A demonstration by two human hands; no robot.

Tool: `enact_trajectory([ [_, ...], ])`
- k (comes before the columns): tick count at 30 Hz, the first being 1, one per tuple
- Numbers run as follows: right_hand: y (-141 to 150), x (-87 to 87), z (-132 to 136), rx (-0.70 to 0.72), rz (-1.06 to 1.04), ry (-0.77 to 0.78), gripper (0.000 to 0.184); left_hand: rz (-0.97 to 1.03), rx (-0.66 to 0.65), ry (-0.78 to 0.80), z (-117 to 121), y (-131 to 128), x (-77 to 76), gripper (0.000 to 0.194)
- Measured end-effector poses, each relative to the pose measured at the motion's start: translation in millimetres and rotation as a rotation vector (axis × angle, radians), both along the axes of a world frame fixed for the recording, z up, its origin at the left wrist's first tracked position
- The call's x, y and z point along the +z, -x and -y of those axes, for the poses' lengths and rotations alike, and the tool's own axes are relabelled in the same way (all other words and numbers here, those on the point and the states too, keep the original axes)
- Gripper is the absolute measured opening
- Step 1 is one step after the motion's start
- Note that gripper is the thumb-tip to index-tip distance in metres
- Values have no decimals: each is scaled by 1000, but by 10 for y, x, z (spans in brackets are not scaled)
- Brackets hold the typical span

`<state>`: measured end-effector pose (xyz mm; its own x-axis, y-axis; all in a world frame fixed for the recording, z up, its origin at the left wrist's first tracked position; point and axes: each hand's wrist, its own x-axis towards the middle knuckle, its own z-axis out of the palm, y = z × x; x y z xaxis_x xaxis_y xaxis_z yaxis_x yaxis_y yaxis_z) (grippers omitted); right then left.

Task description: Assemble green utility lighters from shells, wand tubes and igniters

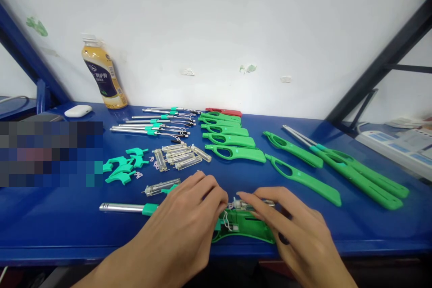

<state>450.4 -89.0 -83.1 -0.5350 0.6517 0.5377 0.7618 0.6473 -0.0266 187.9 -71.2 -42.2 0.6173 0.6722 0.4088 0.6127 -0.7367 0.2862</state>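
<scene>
My right hand (293,220) pinches a clear lighter fuel tank (243,204) above an open green lighter half-shell (249,227) near the table's front edge. A small pale clip (231,205) is at the tank's white valve end. My left hand (192,216) is closed with its fingertips beside that clip; what they grip is hidden. White wires (226,220) run down into the shell below the fingers. A metal lighter tube (121,207) with a teal collar sticks out to the left of my left hand. Behind that hand lies another clear fuel tank (162,187).
Teal triggers (123,168), clear tanks (184,156) and wired metal tubes (145,129) lie in groups behind my hands. Several green shells (236,153) are lined up mid-table, with assembled green lighters (364,175) at right. A yellow bottle (103,74) and white case (78,111) stand back left.
</scene>
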Motion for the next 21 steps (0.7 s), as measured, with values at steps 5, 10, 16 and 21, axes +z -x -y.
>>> enact_trajectory([
  [5,46,28,27,7,-23,23,66,-14,5,-13,8,1,-17,32],
  [10,91,60,48,-20,-102,74,59,-33,-1,-21,8,2,-38,34],
  [16,42,49,4,46,-88,77,62,-9,-1,-42,-12,1,-34,30],
  [21,14,16,-10,-4,-65,54,61,-34,71,-163,36,124,88,26],
])
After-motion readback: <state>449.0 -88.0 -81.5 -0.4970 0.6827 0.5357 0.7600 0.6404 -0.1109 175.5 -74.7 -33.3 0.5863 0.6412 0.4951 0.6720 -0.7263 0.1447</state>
